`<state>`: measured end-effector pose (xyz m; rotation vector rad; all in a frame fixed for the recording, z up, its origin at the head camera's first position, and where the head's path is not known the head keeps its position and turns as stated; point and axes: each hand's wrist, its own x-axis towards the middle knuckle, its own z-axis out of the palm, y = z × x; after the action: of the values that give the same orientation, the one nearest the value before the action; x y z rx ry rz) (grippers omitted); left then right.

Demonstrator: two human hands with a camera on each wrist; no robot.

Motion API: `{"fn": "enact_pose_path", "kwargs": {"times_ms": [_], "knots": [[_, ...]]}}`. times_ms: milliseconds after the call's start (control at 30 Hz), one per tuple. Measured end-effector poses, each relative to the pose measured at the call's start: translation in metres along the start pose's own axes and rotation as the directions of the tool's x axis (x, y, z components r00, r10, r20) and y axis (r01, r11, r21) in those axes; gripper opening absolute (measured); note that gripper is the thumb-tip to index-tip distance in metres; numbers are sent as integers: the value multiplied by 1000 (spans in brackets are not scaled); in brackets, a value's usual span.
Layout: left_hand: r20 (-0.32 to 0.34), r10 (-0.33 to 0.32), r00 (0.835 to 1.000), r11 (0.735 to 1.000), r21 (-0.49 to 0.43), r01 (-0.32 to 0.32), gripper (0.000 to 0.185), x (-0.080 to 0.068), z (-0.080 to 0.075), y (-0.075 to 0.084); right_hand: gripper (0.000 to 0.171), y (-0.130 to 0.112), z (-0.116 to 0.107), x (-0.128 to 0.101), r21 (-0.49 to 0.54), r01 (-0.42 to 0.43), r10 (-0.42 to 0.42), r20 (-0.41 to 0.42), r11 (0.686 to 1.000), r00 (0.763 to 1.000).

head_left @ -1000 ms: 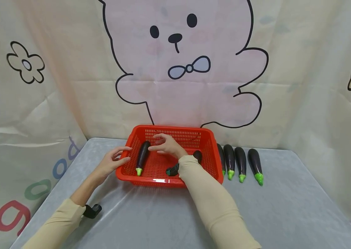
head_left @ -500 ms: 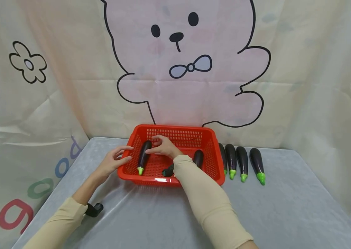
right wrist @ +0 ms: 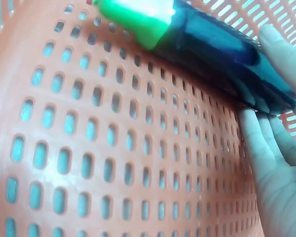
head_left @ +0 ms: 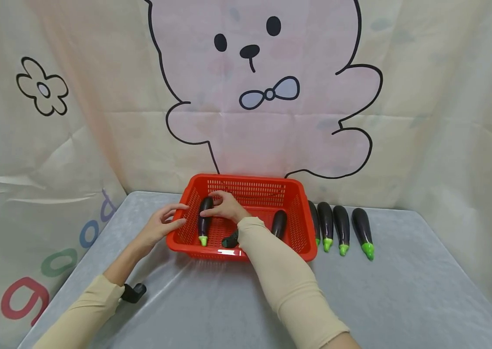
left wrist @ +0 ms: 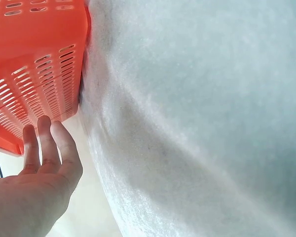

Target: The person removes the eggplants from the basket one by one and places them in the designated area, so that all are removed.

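A dark purple eggplant [head_left: 204,227] with a green stem end lies toward the left inside a red slotted basket [head_left: 250,183]. My right hand [head_left: 227,207] reaches into the basket and grips its upper, dark end. In the right wrist view, the thumb [right wrist: 281,52] lies on one side of the eggplant [right wrist: 212,44] and the fingers [right wrist: 264,140] on the other. My left hand [head_left: 158,227] is at the basket's left rim, fingers loosely extended. The left wrist view has those fingers [left wrist: 48,148] close by the basket's outer side wall [left wrist: 39,94].
Another eggplant [head_left: 278,224] lies in the basket's right part, partly hidden by the right sleeve. Several more eggplants [head_left: 341,228] stand in a row on the grey cloth-covered table [head_left: 403,271], right of the basket. A printed curtain [head_left: 246,131] hangs close behind.
My right hand has moved left onto the eggplant and taken hold of it. The eggplant's green end has swung slightly right, so it lies straighter. The left hand stays at the rim.
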<state>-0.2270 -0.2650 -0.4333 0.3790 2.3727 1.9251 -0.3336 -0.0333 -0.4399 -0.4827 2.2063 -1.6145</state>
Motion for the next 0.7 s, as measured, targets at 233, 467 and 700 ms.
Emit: {"fn": "enact_pose_path", "kwargs": {"times_ms": [233, 467, 700], "knots": [[-1, 4, 1000, 1000, 5, -4, 44, 0, 0, 1, 63, -2, 2, -1, 18, -21, 21, -22, 1000, 1000], [-2, 4, 1000, 1000, 7, -4, 44, -1, -1, 0, 64, -7, 5, -1, 91, -51, 53, -26, 995, 998], [-3, 4, 1000, 1000, 21, -4, 44, 0, -1, 0, 65, -12, 1, -2, 130, -65, 66, -7, 989, 998]]}}
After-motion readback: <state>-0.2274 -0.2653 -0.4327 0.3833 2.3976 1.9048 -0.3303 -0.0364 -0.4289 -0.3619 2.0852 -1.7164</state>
